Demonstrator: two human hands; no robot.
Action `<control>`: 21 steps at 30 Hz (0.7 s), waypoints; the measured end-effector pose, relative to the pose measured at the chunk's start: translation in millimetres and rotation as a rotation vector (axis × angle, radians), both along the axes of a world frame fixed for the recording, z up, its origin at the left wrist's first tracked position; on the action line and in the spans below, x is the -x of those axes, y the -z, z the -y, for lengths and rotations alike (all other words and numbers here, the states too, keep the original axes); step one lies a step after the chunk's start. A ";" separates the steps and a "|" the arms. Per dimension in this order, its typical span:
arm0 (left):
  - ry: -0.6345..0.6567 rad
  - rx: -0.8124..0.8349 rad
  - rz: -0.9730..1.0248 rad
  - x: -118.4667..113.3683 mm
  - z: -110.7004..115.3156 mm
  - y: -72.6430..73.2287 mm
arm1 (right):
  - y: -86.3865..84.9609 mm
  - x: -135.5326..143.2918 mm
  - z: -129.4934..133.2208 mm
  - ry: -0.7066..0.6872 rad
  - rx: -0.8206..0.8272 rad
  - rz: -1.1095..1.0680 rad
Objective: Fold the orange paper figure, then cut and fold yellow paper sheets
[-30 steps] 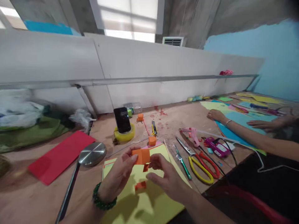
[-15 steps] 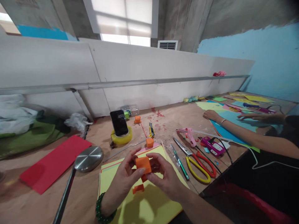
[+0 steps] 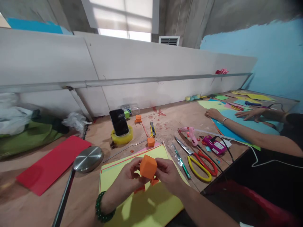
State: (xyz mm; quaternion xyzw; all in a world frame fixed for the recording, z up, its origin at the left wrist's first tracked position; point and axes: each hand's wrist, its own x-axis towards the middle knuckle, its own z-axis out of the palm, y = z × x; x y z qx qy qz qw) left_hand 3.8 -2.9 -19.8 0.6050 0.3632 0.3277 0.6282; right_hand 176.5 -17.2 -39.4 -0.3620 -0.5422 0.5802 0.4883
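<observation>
An orange paper cube (image 3: 148, 166) is held between my two hands over a stack of yellow paper (image 3: 139, 208). My left hand (image 3: 129, 181), with a green bead bracelet at the wrist, grips its left side. On the right side, my right hand (image 3: 169, 176) pinches it with bent fingers. Beneath the cube, small orange paper pieces (image 3: 154, 181) show near my fingers, partly hidden. Another orange cube (image 3: 151, 142) sits just beyond the stack, and a third orange paper piece (image 3: 138, 119) lies farther back.
Large scissors (image 3: 199, 165), a green pen (image 3: 183, 165), a pink glue gun (image 3: 190, 134) and a cutter (image 3: 152, 129) lie ahead and right. A phone (image 3: 119, 122) leans on yellow tape. Left are red paper (image 3: 52, 164) and a metal disc (image 3: 88, 159). Another person's hands (image 3: 251, 115) rest on blue paper.
The orange cube has turned in my hands and shows a different side. My left hand sits a little lower around it. The other person's far hand has shifted over the blue paper.
</observation>
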 end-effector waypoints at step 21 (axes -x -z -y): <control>-0.171 0.366 0.179 -10.9 5.8 -14.5 | -6.9 -11.7 9.3 0.108 -0.349 0.231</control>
